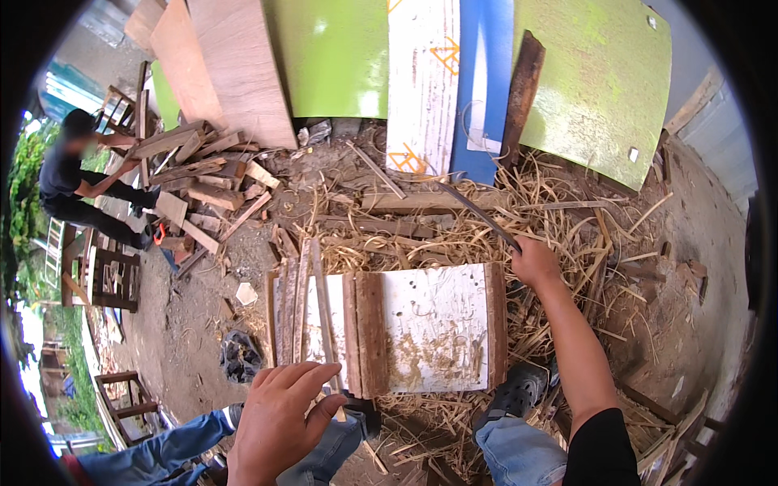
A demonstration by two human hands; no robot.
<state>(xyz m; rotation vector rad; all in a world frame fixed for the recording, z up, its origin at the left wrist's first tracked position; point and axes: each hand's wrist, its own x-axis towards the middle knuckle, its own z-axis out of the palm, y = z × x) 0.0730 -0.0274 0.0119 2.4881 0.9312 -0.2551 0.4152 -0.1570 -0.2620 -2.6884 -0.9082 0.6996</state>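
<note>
My right hand (pixel 535 262) is closed around the handle end of a long, narrow, dark blade that looks like a machete (pixel 484 217). The blade points away and to the left, above the shavings beyond a low bench. My left hand (pixel 284 409) is over the bench's near left corner, fingers stretched and thumb apart. Close to its fingertips lies a thin wooden strip (pixel 322 304), running lengthwise over the left part of the bench. The bench has a worn white top (pixel 438 316) with sawdust on it, and brown wooden bars (pixel 369 332) across it. More strips (pixel 290 312) lie along its left side.
Curly pale shavings (pixel 559 202) cover the ground around the bench. Green panels (pixel 596 89), a white board (pixel 421 89) and plywood (pixel 239 69) stand beyond. A person (pixel 77 178) handles wood by a scrap pile (pixel 215 174) at left. A black plastic bag (pixel 241 356) lies left of the bench.
</note>
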